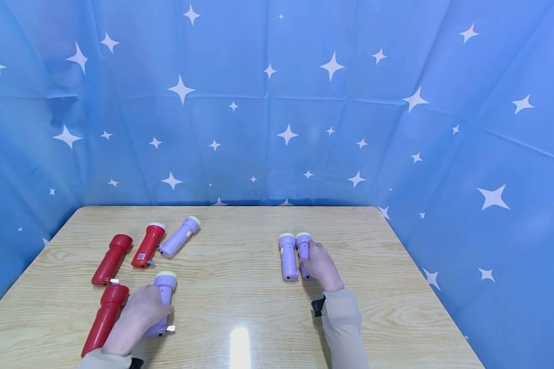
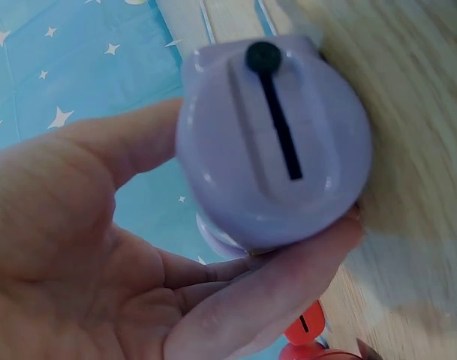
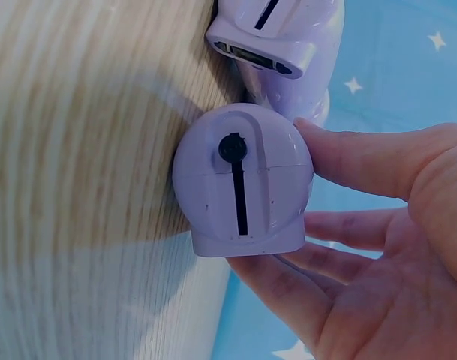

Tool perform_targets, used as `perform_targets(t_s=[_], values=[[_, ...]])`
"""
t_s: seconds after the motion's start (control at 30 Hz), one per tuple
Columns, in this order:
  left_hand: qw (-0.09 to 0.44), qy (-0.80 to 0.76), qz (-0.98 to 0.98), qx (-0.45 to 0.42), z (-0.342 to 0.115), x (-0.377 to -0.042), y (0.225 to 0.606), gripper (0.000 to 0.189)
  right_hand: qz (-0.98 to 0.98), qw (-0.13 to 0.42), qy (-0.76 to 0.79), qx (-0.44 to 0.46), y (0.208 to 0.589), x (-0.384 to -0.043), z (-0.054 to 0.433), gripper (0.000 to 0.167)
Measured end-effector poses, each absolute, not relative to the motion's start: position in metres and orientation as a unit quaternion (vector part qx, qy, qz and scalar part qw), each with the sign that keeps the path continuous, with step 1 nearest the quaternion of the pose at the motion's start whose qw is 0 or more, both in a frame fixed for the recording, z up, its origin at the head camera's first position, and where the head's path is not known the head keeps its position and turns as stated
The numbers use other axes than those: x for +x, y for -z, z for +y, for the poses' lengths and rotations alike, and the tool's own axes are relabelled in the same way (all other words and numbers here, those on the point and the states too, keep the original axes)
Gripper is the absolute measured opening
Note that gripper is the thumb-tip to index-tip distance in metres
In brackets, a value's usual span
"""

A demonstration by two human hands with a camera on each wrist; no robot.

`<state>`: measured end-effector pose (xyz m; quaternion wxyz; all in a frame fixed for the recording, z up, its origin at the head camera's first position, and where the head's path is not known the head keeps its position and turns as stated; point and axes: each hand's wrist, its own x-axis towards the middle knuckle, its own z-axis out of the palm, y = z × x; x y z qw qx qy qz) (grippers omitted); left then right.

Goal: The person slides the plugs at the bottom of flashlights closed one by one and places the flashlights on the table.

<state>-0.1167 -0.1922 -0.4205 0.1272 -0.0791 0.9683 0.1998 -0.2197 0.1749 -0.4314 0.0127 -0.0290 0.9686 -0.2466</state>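
My left hand (image 1: 145, 307) grips a purple flashlight (image 1: 165, 287) near the table's front left. In the left wrist view that flashlight's round end (image 2: 281, 142) faces the camera, with thumb and fingers on either side. On the right, my right hand (image 1: 322, 264) holds another purple flashlight (image 1: 303, 248); its slotted end (image 3: 243, 180) sits between thumb and fingers, low over the tabletop in the right wrist view. Close beside it on the left lies a further purple flashlight (image 1: 288, 259). A red flashlight (image 1: 106, 318) lies just left of my left hand, partly behind the wrist.
Farther back on the left lie two red flashlights, one (image 1: 113, 260) at the outside and one (image 1: 149, 246) with a white rim. A purple flashlight (image 1: 181, 237) lies slanted next to them. A blue star-patterned curtain (image 1: 240, 123) surrounds the wooden table (image 1: 231, 256).
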Motion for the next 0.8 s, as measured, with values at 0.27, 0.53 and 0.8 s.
perform_targets(t_s=[0.27,0.53,0.8], values=[[0.137,-0.205,0.965,-0.085,-0.187,-0.123,0.420,0.038,0.968,0.019,0.250,-0.021,0.432,-0.220,0.175,0.054],[0.129,-0.211,0.966,-0.076,-0.182,-0.128,0.420,0.041,0.967,0.020,0.252,-0.019,0.432,-0.220,0.174,0.054],[0.108,-0.202,0.972,-0.058,-0.178,-0.134,0.422,0.039,0.967,0.022,0.252,-0.013,0.432,-0.219,0.173,0.057]])
